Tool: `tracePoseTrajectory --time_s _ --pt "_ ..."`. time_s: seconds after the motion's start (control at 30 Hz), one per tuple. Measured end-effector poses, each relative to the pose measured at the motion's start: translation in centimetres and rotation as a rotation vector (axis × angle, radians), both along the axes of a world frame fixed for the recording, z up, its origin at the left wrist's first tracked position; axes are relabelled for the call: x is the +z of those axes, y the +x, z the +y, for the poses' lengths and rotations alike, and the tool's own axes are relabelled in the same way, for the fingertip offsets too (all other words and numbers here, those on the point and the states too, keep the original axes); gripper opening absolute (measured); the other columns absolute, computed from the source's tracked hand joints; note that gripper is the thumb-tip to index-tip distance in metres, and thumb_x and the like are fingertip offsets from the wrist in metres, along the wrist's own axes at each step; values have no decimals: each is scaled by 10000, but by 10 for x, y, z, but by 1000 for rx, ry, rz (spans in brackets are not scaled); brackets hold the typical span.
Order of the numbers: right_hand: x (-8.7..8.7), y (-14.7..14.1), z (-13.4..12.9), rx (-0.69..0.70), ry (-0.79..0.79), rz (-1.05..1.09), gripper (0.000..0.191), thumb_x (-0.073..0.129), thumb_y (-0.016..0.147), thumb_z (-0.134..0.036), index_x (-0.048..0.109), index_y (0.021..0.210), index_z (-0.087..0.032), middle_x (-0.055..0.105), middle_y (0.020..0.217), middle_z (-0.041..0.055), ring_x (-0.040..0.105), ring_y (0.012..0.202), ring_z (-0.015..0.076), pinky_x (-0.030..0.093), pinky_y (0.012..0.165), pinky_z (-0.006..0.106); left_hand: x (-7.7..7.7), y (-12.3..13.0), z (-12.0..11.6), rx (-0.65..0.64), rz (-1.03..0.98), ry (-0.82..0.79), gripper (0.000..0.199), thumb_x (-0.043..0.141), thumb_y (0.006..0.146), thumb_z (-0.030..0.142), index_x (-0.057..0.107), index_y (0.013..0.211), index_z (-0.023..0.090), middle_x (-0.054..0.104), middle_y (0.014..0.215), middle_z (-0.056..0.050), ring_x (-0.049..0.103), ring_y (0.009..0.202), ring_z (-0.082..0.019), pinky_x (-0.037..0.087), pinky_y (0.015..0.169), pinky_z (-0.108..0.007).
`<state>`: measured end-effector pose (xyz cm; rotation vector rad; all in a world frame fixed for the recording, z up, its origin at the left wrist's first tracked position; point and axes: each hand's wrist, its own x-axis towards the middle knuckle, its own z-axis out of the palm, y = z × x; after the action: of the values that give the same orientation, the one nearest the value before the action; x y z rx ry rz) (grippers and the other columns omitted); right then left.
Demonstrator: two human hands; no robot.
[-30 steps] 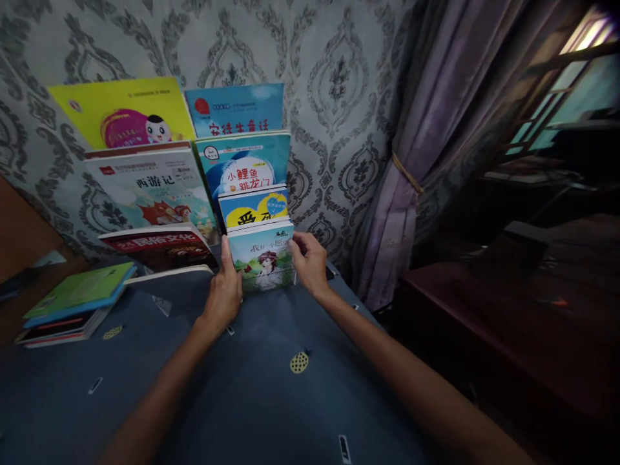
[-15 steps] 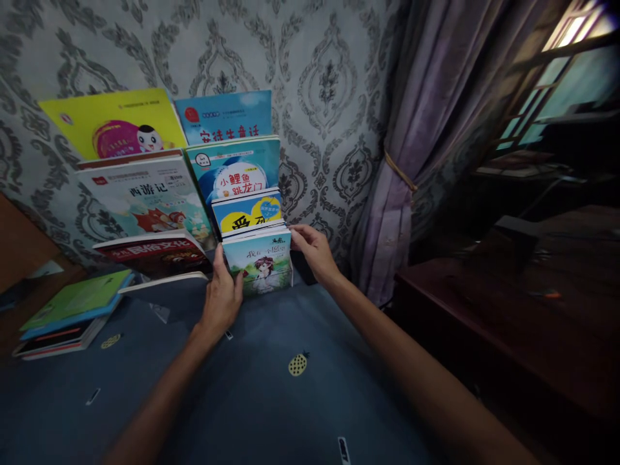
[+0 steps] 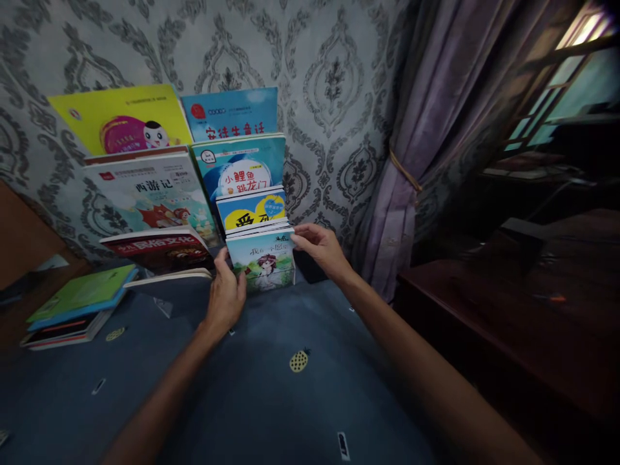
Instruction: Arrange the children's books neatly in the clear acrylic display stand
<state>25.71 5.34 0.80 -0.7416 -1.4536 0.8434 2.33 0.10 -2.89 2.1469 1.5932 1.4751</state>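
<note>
Hands apart, one to either side of the small light-blue book (image 3: pixel 265 261), just left of the frame's centre, upright on the blue cloth (image 3: pixel 256 400), cover toward the camera. Along its left edge, the left hand (image 3: pixel 227 294), digits bent and spread; cannot tell a grip there from a light touch. At its upper right corner, the right hand (image 3: pixel 322 250), thumb close by the cover's edge, fingers reaching past it; cannot tell a firm pinch from mere steadying.

Changed over the last second: left fingertip, first about level with the book's top left corner, now lower along that side; right thumb, first over the cover's corner, now drawn out toward its edge; a dark flat object (image 3: pixel 310 270) below the right hand, mostly hidden then, now plainer to see. Unchanged: the book, upright in the same spot at the front of its row. Judging from this, a fine adjustment of the stance rather than a lift.

Rising just behind, toward the upper centre: the blue-and-yellow book (image 3: pixel 249 212), the teal book (image 3: pixel 266 152), the blue book (image 3: pixel 242 108). In the left half, another stepped row, with the yellow book (image 3: pixel 111 110) rearmost.
</note>
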Motion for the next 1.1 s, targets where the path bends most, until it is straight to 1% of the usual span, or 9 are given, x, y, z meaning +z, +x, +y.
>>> tracePoseTrajectory --time_s 0.1,0.2,0.27,0.37,0.43,0.6,0.7,0.83,1.1 --pt "-4 -5 -3 -66 57 -53 302 805 726 -484 697 820 -219 719 810 7 659 778 178 551 731 315 2 2 -3 -19 -70 -29 515 514 891 203 305 1361 184 591 1325 -207 657 1173 -308 542 959 -481" --pt "-8 -8 -6 -209 102 -118 266 807 705 -421 653 772 -215 632 730 -22 586 694 147 493 651 274 1 2 -3 -40 -139 -64 463 520 869 192 322 1287 203 589 1287 -187 651 1156 -302 537 941 -473" --pt "-11 -10 -8 -258 114 -156 257 803 700 -390 622 754 -216 574 683 -42 533 646 129 447 615 256 0 1 -2 -49 -170 -84 446 522 856 181 326 1255 211 580 1263 -172 644 1146 -298 524 953 -482" --pt "-14 -11 -10 -230 105 -179 268 796 716 -396 596 731 -218 553 649 -51 513 618 122 424 600 251 -2 -1 0 -61 -205 -69 430 530 835 158 342 1215 226 569 1236 -139 617 1160 -281 489 1007 -486" --pt "-16 -12 -9 -176 84 -161 275 802 722 -423 619 732 -219 598 668 -38 550 637 136 453 620 263 -3 -2 2 -74 -223 -50 417 535 827 148 355 1194 233 565 1226 -123 604 1162 -271 475 1023 -475" --pt "-21 -16 -2 65 -14 -55 300 806 725 -494 746 847 -227 747 811 9 679 754 204 549 758 345 -3 -4 6 -116 -280 -61 398 542 832 150 376 1182 240 567 1200 -100 594 1151 -251 483 988 -434" --pt "-21 -18 0 128 -33 -22 328 801 733 -513 777 892 -227 778 877 16 707 803 222 563 824 372 -3 -3 8 -133 -317 -73 381 535 838 155 388 1178 242 575 1187 -88 592 1154 -239 489 973 -410" --pt "-23 -17 -1 70 14 -42 323 771 772 -523 797 896 -226 786 887 15 713 865 243 562 829 365 -3 -3 9 -154 -339 -75 361 535 845 162 394 1167 244 577 1198 -85 591 1167 -233 487 983 -405" --pt "-39 -26 5 -75 43 77 278 759 781 -505 794 874 -246 772 838 -4 694 814 220 560 759 333 -4 -4 10 -147 -315 -51 349 525 848 152 413 1167 236 588 1189 -95 591 1156 -243 465 1003 -433"
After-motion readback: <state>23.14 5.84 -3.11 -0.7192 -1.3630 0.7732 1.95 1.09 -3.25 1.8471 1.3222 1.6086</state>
